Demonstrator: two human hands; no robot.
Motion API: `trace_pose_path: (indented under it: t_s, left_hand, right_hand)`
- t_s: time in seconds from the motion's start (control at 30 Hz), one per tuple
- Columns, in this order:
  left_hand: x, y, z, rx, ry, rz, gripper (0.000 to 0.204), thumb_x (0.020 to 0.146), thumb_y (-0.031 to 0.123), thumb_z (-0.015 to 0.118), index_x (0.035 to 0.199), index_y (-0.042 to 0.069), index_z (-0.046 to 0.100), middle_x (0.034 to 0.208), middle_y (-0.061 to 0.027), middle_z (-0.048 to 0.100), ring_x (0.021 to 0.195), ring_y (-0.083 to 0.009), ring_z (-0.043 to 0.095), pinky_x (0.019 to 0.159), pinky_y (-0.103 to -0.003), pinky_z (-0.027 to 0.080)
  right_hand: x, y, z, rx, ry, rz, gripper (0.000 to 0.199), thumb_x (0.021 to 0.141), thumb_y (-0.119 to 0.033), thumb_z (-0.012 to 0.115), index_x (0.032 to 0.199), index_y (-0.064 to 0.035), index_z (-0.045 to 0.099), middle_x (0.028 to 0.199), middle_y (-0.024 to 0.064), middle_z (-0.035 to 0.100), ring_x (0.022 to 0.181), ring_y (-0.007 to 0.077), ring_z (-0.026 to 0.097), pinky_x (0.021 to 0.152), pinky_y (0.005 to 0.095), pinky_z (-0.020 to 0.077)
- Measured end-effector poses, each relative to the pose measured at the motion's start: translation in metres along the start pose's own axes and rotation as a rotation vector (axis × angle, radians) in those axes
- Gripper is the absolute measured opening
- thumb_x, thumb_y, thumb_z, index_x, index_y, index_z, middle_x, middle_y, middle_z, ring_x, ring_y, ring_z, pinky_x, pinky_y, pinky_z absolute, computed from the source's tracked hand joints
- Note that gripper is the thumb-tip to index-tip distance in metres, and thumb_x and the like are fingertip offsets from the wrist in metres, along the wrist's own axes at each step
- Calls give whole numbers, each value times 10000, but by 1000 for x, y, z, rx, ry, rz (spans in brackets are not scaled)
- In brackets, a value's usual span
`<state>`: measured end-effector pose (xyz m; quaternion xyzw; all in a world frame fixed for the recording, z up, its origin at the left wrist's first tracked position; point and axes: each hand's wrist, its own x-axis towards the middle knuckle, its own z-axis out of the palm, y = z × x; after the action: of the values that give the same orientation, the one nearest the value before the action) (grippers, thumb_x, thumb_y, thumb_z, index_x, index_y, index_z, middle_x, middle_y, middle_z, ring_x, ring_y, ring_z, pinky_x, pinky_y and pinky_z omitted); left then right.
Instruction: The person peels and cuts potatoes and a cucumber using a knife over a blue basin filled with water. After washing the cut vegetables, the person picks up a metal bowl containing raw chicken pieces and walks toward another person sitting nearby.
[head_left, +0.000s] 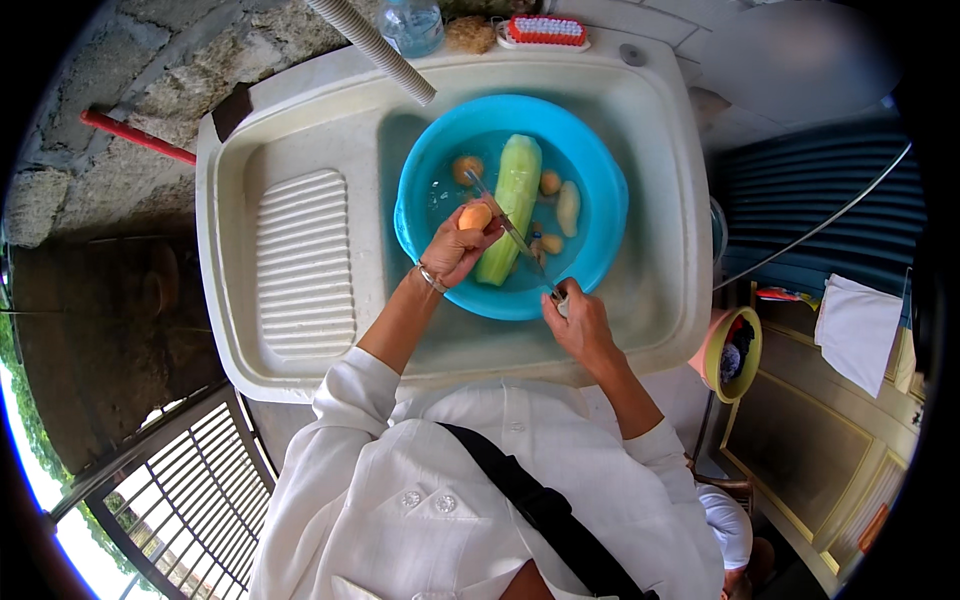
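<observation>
My left hand (458, 250), with a silver bracelet at the wrist, grips a small rounded orange-yellow vegetable (475, 216) over a blue basin (412, 215). In my right hand (585, 328) is a long thin knife (516, 236), held by its handle at the basin's near right rim. Its blade slants up and left, passing close beside the vegetable; whether they touch I cannot tell. Below the hands, in the basin's water, lies a long pale green peeled gourd (520, 170). Around it are a round orange-brown vegetable (467, 168), a pale oblong one (568, 208) and several smaller ones.
The basin stands in a cream sink (665, 250) with a ribbed washboard (305, 265) at left. A grey corrugated hose (375, 45) hangs over the far edge, near a clear bottle (412, 30) and red brush (545, 32). At right is a yellow-rimmed bucket (712, 362); another person (725, 525) shows below it.
</observation>
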<state>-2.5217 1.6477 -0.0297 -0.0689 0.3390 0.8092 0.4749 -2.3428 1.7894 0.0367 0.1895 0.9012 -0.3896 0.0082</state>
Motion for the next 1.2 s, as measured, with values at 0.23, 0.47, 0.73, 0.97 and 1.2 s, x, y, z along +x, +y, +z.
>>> trace_pose_path:
  t_s: [0.23, 0.47, 0.73, 0.97, 1.2]
  left_hand:
    - [-13, 9, 9, 46, -73, -27, 553, 638, -175, 487, 1135, 65, 449, 1029, -91, 505, 1022, -215, 521, 955, -371, 444]
    - [-19, -12, 7, 86, 21, 3, 448, 681, -123, 489, 1096, 46, 507, 1006, -60, 512, 1017, -176, 515, 886, -304, 453]
    - [-16, -8, 15, -37, 81, -37, 522, 672, -142, 477, 1173, 1, 451, 1193, -112, 513, 1179, -233, 491, 968, -306, 428]
    - [-11, 8, -8, 56, -202, 21, 629, 628, -108, 502, 1234, 51, 450, 1251, -103, 501, 1227, -271, 453, 1066, -360, 341]
    - [-13, 21, -3, 69, -277, 22, 646, 617, -97, 498, 1245, 43, 439, 1251, -113, 500, 1255, -272, 423, 1066, -355, 337]
  right_hand:
    - [-11, -29, -14, 225, 49, -7, 223, 826, -190, 620, 843, 11, 524, 653, 166, 594, 586, 339, 592, 532, 393, 470]
    - [-12, 2, 19, -145, 3, -46, 206, 823, -167, 622, 826, 2, 505, 654, 166, 597, 571, 346, 595, 503, 398, 476]
    - [6, 9, 12, -69, 85, 18, 209, 836, -171, 604, 808, 3, 491, 623, 178, 586, 558, 350, 592, 484, 408, 461]
    - [-1, -20, -3, 128, -136, 61, 221, 836, -202, 609, 842, 7, 536, 647, 167, 596, 577, 333, 595, 530, 381, 463]
    - [0, -37, -13, 169, -101, 18, 206, 819, -159, 630, 839, 14, 519, 658, 160, 600, 567, 322, 597, 531, 386, 468]
